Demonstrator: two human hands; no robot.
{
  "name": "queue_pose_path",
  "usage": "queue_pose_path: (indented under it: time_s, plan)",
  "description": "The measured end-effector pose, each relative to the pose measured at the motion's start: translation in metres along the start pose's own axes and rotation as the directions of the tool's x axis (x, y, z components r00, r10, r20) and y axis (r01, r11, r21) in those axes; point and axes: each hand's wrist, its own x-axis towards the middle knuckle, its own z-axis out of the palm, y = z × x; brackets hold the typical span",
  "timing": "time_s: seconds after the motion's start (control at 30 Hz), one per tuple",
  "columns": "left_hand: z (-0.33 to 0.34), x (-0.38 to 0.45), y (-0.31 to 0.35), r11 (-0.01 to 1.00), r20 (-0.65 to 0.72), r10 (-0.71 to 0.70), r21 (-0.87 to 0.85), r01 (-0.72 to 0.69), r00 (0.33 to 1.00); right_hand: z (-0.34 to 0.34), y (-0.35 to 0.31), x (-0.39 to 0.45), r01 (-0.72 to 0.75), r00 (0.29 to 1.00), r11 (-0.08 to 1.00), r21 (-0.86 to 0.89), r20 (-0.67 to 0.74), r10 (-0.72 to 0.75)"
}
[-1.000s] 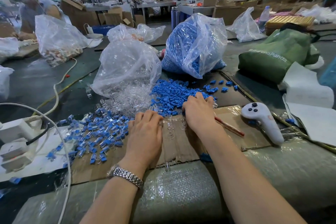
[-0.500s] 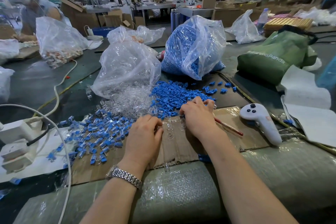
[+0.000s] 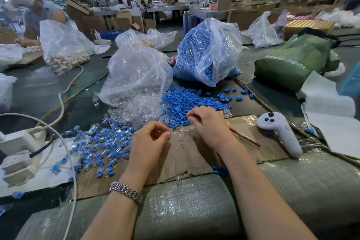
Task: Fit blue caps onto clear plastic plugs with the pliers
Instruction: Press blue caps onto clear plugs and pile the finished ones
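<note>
Rows of workbenches, cardboard cartons and steel columns are filling the background of a factory hall, where a person's two bare hands are working over a flattened sheet of cardboard (image 3: 196, 163) on a dark green table (image 3: 39, 87). The left hand (image 3: 148, 144), with a metal watch (image 3: 126, 192) sitting on its wrist, is curling its fingers and appears to be pinching a clear plastic plug (image 3: 169, 134) between thumb and fingertips. The right hand (image 3: 210, 124) is reaching into the near edge of a loose pile of blue caps (image 3: 187, 101), its fingertips bunching together; what they are pinching cannot be told. A red-handled tool, possibly the pliers (image 3: 247, 139), is lying on the cardboard, partly hidden beneath the right wrist. Loose clear plugs (image 3: 140, 109) are spilling from a transparent bag (image 3: 136, 72) just behind the hands, beside a bag of blue caps (image 3: 206, 50). Finished capped plugs (image 3: 101, 148) are lying scattered to the left. A white handheld controller (image 3: 280, 132) is resting on the cardboard's right end, and a green bag (image 3: 292, 62) is sitting further back.
</note>
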Motion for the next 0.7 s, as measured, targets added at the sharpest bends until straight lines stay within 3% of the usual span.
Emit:
queue_pose_path:
  time_s: [0.1, 0.3, 0.7]
  plan:
    - [-0.005, 0.001, 0.001, 0.927, 0.096, -0.126, -0.344, 0.152, 0.987, -0.002, -0.009, -0.004, -0.008, 1.000, 0.957, 0.290, -0.001, 0.009]
    - [-0.009, 0.005, -0.005, 0.621, 0.246, -0.219, -0.711, 0.330, 0.944, -0.007, -0.013, -0.007, 0.001, 0.997, 0.799, 0.601, 0.060, -0.046]
    - [-0.007, 0.007, 0.000, 0.554, 0.258, -0.264, -0.748, 0.365, 0.929, -0.002, -0.018, -0.009, 0.101, 0.987, 0.815, 0.570, 0.045, -0.154]
